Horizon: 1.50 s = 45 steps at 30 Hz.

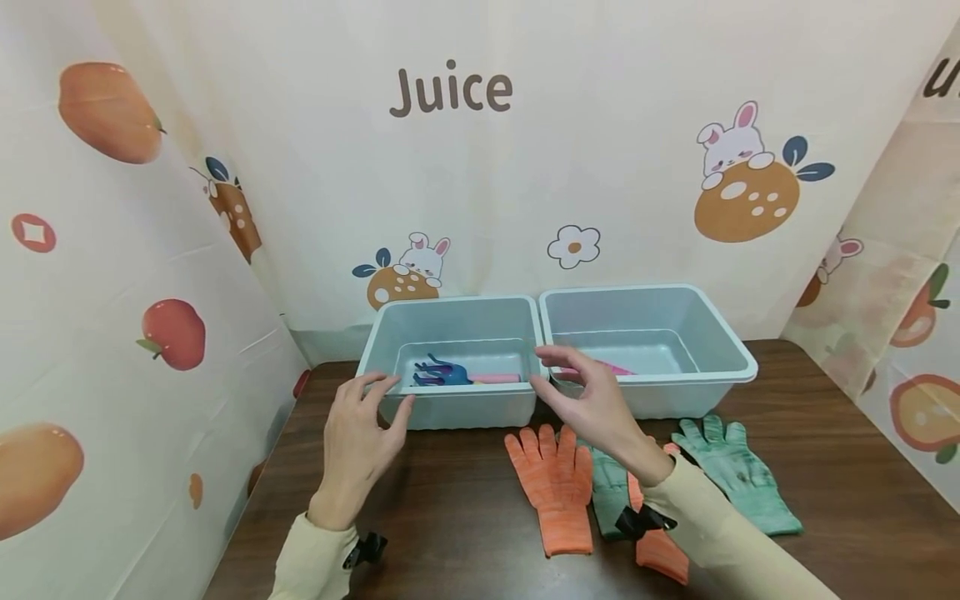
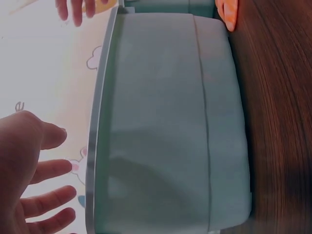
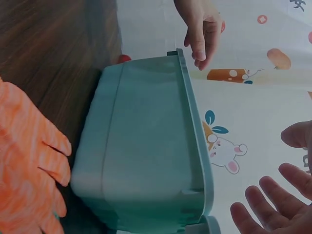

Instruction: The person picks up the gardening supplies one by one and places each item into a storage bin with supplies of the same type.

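Head view: your left grip [image 1: 363, 442] and right grip [image 1: 592, 404] stand wide, holding nothing, near opposite ends of the left bin [image 1: 465, 410] on the table [image 1: 450, 517]; blue pronged piece [image 1: 447, 373] already inside, gloves [image 1: 557, 492] outside, nothing yet taken up. Left wrist: bin looks smooth, grey-green. Right wrist: it sits upright, undented, both grips apart from it.
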Each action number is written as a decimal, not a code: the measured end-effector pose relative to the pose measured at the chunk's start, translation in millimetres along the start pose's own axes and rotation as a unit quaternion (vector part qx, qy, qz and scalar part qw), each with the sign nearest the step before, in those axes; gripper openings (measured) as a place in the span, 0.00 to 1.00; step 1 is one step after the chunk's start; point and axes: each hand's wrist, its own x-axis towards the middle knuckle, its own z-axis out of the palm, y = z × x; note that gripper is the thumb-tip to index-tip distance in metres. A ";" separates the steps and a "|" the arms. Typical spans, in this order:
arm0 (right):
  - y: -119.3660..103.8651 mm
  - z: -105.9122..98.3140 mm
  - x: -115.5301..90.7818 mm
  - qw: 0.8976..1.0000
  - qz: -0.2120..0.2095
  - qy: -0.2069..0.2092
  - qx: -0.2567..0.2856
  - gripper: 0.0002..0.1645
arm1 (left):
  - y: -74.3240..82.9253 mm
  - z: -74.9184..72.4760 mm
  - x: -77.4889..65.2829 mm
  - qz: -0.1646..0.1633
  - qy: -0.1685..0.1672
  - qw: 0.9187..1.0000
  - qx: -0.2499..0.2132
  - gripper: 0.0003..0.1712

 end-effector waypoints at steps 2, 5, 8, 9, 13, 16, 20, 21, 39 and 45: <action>1.0 -1.2 -2.3 1.000 -0.003 0.000 -0.001 0.23 | 2.1 0.2 0.1 0.002 0.000 1.000 -0.001 0.21; 2.0 -3.4 -6.1 1.000 0.000 0.000 0.002 0.22 | 5.7 0.7 0.4 0.005 -0.002 1.000 -0.003 0.20; 3.0 -5.5 -9.9 1.000 0.006 0.004 0.006 0.22 | 9.8 1.8 0.4 0.009 -0.008 1.000 -0.002 0.19; 3.5 -6.1 -11.1 1.000 0.007 0.006 0.007 0.22 | 11.2 2.4 0.3 0.010 -0.011 1.000 -0.002 0.20; 7.7 -8.9 -17.1 1.000 0.010 0.015 0.006 0.22 | 16.9 5.6 -0.7 0.017 -0.025 1.000 -0.001 0.21; 10.6 -11.5 -22.3 1.000 0.011 0.019 -0.001 0.23 | 21.2 7.9 -1.1 0.021 -0.029 0.999 -0.004 0.20; 11.9 -14.5 -28.1 1.000 0.017 0.017 -0.011 0.24 | 26.8 9.7 -0.7 0.023 -0.031 0.999 -0.008 0.19; 11.6 -15.2 -29.5 1.000 0.017 0.015 -0.013 0.25 | 27.9 10.0 -0.5 0.024 -0.031 0.999 -0.007 0.19; 22.4 -30.2 -47.8 0.997 0.041 0.025 -0.053 0.20 | 46.8 24.2 2.1 0.070 -0.034 0.997 -0.024 0.20; 26.1 -37.9 -55.5 0.996 0.066 0.026 -0.050 0.20 | 55.1 29.4 4.5 0.091 -0.023 0.995 -0.022 0.19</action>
